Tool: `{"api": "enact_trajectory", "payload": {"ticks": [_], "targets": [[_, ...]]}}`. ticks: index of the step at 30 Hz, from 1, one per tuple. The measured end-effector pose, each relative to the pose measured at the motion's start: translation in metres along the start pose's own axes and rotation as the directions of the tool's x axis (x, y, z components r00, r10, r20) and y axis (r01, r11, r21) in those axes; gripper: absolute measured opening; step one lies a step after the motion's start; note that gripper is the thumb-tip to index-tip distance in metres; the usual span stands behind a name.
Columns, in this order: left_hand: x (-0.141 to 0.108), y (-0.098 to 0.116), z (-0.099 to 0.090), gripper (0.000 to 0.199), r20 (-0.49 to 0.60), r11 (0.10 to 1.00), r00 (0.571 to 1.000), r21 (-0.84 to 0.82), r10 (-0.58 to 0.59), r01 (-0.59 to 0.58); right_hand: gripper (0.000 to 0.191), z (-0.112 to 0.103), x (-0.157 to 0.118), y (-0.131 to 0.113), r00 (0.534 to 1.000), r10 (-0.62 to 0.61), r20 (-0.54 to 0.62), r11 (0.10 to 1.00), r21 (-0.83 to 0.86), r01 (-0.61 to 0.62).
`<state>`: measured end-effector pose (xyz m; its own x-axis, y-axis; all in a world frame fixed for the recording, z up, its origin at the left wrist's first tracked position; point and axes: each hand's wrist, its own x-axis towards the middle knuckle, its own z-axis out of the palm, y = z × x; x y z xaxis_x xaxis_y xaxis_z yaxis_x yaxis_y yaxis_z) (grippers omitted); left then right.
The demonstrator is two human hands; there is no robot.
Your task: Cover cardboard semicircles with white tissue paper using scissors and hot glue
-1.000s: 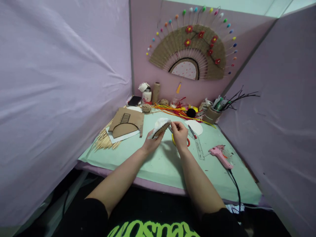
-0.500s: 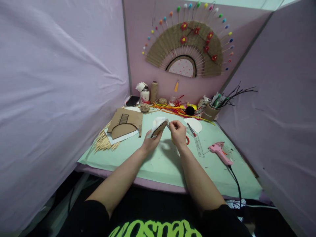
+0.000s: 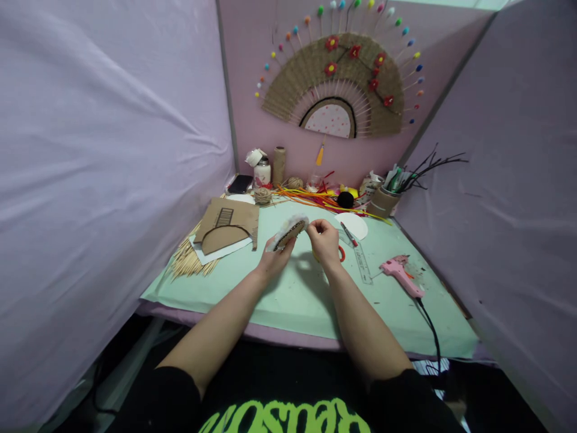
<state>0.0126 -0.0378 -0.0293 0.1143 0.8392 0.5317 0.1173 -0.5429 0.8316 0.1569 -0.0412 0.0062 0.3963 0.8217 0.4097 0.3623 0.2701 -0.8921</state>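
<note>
My left hand (image 3: 273, 260) grips a small curved cardboard piece (image 3: 288, 236) with whitish, fluffy-looking material along its upper side, tilted above the table. Just right of its upper end is my right hand (image 3: 325, 240), its thumb and fingers pinched together; what they pinch is too small to make out. Scissors with a red-orange handle (image 3: 342, 254) lie partly hidden behind my right hand. A marker (image 3: 348, 234) and a clear ruler (image 3: 363, 264) rest to the right of that hand.
A pink glue gun (image 3: 402, 276) with a cord lies at the right. Cardboard sheets (image 3: 238, 211) and wooden sticks (image 3: 187, 258) are at the left. Colored pipe cleaners (image 3: 311, 198), twine, jars and a holder with twigs (image 3: 383, 201) line the back, below a large decorated fan (image 3: 315, 66).
The view has shifted slightly. The fluffy material now lies closer along the cardboard piece's edge. Both hands stay in nearly the same place.
</note>
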Motion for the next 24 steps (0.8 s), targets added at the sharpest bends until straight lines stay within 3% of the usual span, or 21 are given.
{"api": "enact_trajectory", "payload": {"ticks": [4, 10, 12, 15, 17, 19, 22, 24], "targets": [[0.003, 0.005, -0.001, 0.032, 0.036, 0.998, 0.999, -0.051, -0.037, 0.039, 0.011, -0.001, 0.001, -0.001, 1.0, 0.015, -0.011, 1.0, -0.007, -0.015], [0.006, 0.014, -0.004, 0.029, -0.013, 0.994, 0.996, -0.072, -0.087, 0.086, 0.012, -0.008, 0.0, -0.012, 1.0, 0.001, 0.009, 1.0, -0.006, -0.001], [0.005, 0.017, -0.005, 0.026, -0.024, 0.986, 0.989, -0.075, -0.148, 0.146, 0.015, -0.024, -0.003, -0.013, 0.999, -0.033, 0.025, 0.998, -0.059, 0.035], [0.005, 0.021, -0.006, 0.022, -0.061, 0.972, 0.972, -0.086, -0.225, 0.22, 0.022, -0.071, -0.01, -0.003, 0.998, -0.063, 0.012, 0.953, -0.297, 0.064], [0.005, 0.02, -0.006, 0.021, -0.096, 0.963, 0.961, -0.11, -0.258, 0.248, 0.028, -0.114, -0.017, 0.014, 1.0, -0.025, -0.013, 0.82, -0.572, 0.013], [0.004, 0.017, -0.005, 0.023, -0.114, 0.944, 0.945, -0.158, -0.308, 0.289, 0.036, -0.157, -0.024, 0.036, 0.996, 0.064, -0.055, 0.572, -0.816, -0.082], [0.005, 0.01, -0.002, 0.035, -0.088, 0.863, 0.886, -0.288, -0.456, 0.416, 0.043, -0.204, -0.032, 0.068, 0.951, 0.276, -0.141, 0.251, -0.944, -0.213], [0.007, 0.008, 0.0, 0.044, -0.038, 0.77, 0.834, -0.41, -0.551, 0.49, 0.047, -0.219, -0.033, 0.084, 0.923, 0.351, -0.157, 0.168, -0.959, -0.227]]}}
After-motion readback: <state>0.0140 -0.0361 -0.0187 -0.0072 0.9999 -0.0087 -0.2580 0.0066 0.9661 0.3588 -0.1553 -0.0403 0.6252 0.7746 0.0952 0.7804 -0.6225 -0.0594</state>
